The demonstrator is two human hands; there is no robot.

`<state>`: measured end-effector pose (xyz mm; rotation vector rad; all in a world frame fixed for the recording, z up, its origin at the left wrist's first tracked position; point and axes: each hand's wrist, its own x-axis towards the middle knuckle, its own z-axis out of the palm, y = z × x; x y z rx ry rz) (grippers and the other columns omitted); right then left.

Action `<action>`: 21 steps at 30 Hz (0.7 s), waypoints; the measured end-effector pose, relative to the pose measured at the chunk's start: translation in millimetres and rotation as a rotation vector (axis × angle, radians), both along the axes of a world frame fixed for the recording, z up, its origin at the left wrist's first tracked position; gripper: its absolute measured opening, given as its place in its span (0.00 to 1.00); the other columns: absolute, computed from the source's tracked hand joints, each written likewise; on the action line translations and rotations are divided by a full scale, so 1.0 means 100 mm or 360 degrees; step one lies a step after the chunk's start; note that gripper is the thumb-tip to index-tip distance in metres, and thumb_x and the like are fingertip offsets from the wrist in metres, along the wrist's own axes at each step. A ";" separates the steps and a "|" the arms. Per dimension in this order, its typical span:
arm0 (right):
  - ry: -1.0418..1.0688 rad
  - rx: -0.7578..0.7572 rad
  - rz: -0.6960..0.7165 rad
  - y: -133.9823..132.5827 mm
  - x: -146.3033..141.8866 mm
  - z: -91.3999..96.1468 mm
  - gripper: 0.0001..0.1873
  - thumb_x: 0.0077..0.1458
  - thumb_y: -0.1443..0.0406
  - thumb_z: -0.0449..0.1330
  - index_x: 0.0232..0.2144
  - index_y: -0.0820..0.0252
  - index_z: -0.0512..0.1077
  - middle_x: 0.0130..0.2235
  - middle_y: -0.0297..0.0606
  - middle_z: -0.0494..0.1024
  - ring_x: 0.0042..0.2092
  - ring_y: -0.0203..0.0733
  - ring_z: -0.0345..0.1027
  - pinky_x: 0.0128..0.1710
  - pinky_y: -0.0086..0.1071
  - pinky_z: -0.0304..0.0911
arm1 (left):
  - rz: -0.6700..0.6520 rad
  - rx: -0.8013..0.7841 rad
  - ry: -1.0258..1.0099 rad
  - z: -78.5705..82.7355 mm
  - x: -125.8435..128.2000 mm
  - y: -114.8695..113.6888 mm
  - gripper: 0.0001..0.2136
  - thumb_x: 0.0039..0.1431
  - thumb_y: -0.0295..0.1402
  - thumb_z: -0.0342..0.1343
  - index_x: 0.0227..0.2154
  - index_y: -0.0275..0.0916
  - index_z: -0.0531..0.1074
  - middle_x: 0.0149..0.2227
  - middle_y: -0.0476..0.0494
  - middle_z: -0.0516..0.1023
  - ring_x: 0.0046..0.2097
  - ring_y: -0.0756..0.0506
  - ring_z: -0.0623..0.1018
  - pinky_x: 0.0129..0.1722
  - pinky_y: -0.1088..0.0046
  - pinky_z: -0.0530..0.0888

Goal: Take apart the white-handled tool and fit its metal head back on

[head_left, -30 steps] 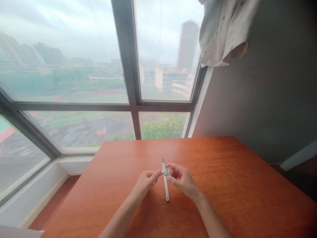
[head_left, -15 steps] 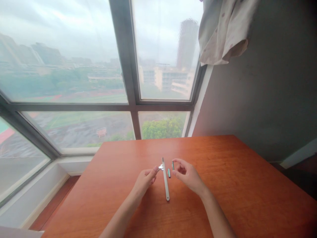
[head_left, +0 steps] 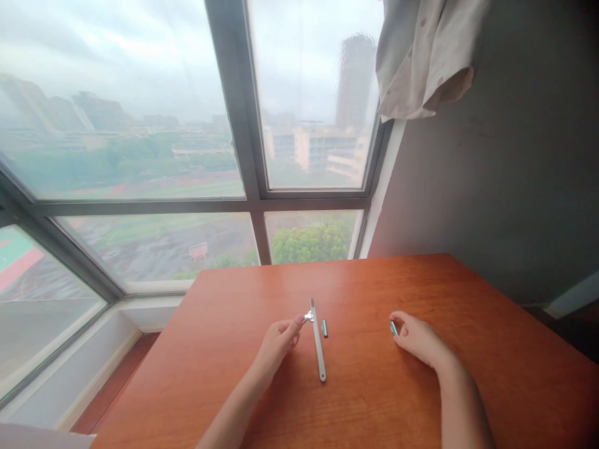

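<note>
Our left hand [head_left: 278, 342] pinches a shiny silvery piece [head_left: 308, 317], partly covered; we cannot tell whether it touches the slim, pale strip [head_left: 318, 346] just beside. Right of that hand, a small green bar [head_left: 324, 328] lies on the wood-grained counter [head_left: 369, 393]; our right hand [head_left: 416, 338] pinches a second bar [head_left: 394, 328].

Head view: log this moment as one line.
left hand: holds silver piece; right hand: pinches green strip; pale bar: between hands; second green strip: on table, beside bar

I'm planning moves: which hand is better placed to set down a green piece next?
Probably the right hand: it pinches a green piece, while the left hand holds a silver piece.
</note>
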<state>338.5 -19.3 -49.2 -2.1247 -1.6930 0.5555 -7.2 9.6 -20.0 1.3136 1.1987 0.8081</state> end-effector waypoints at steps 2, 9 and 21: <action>0.0078 -0.0059 0.0072 0.00 0.01 0.00 0.21 0.44 0.72 0.57 0.44 0.59 0.72 0.22 0.30 0.74 0.26 0.37 0.68 0.25 0.25 0.54 | 0.0003 -0.0012 0.0006 0.02 0.00 -0.01 0.28 0.49 0.62 0.48 0.13 0.40 0.58 0.12 0.57 0.52 0.17 0.54 0.51 0.20 0.74 0.45; -0.0013 0.0141 0.0092 0.08 0.01 0.02 0.13 0.49 0.66 0.56 0.40 0.60 0.72 0.28 0.33 0.75 0.32 0.40 0.69 0.32 0.28 0.58 | 0.0002 -0.0064 -0.0029 0.08 0.01 -0.02 0.29 0.48 0.62 0.48 0.12 0.40 0.58 0.11 0.57 0.51 0.16 0.54 0.51 0.19 0.74 0.45; -0.0152 0.0210 0.0070 0.11 0.10 -0.15 0.12 0.47 0.72 0.54 0.32 0.59 0.75 0.32 0.38 0.76 0.33 0.40 0.70 0.35 0.28 0.61 | -0.0018 -0.0032 -0.0063 0.00 0.00 0.01 0.28 0.51 0.60 0.47 0.13 0.40 0.58 0.12 0.58 0.51 0.16 0.54 0.51 0.19 0.74 0.45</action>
